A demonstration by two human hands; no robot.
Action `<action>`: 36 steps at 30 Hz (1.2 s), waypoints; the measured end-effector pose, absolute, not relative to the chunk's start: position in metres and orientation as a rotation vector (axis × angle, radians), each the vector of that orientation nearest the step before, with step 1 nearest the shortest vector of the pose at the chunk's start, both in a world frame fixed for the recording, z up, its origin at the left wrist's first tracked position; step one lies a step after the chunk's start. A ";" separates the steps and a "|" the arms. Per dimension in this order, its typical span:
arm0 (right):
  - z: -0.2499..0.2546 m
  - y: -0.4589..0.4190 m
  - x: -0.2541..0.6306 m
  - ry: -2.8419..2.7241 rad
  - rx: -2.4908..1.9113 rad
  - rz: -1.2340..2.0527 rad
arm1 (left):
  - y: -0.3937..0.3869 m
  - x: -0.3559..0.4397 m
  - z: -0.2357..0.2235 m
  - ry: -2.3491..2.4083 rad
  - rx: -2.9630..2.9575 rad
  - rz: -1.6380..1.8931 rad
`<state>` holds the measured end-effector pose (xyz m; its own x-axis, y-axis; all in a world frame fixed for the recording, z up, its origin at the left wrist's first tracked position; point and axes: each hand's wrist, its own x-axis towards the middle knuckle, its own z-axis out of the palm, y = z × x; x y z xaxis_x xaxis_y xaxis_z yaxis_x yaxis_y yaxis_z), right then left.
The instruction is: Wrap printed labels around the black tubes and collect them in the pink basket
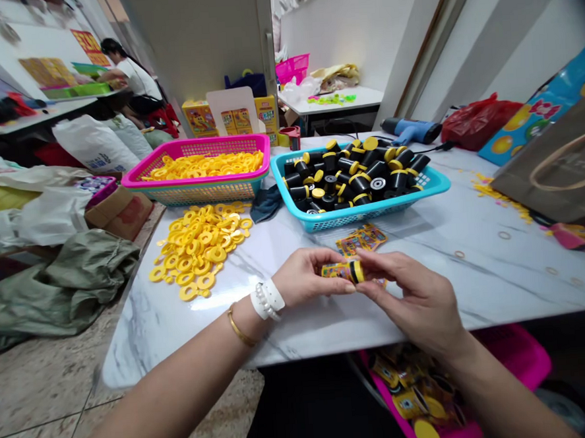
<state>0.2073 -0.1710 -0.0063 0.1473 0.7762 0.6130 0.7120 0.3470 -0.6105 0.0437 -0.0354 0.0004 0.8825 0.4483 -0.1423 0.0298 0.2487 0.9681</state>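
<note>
Above table (494, 282), patterned cylinder (339, 269), yellow-ended

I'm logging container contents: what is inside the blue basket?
The blue basket holds a heap of black cylinders, many with yellow caps; a few show ringed ends. The heap hides the lower ones and the basket's floor.

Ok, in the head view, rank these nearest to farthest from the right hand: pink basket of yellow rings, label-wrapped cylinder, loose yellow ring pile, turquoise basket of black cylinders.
1. Label-wrapped cylinder: touching the right hand, on its left side.
2. Turquoise basket: just beyond the hand.
3. Loose yellow ring pile: well to the left.
4. Pink basket: behind that pile.
</note>
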 end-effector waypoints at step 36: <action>-0.018 -0.175 0.203 -1.442 -1.339 0.107 | -0.042 0.043 0.000 0.377 1.521 0.370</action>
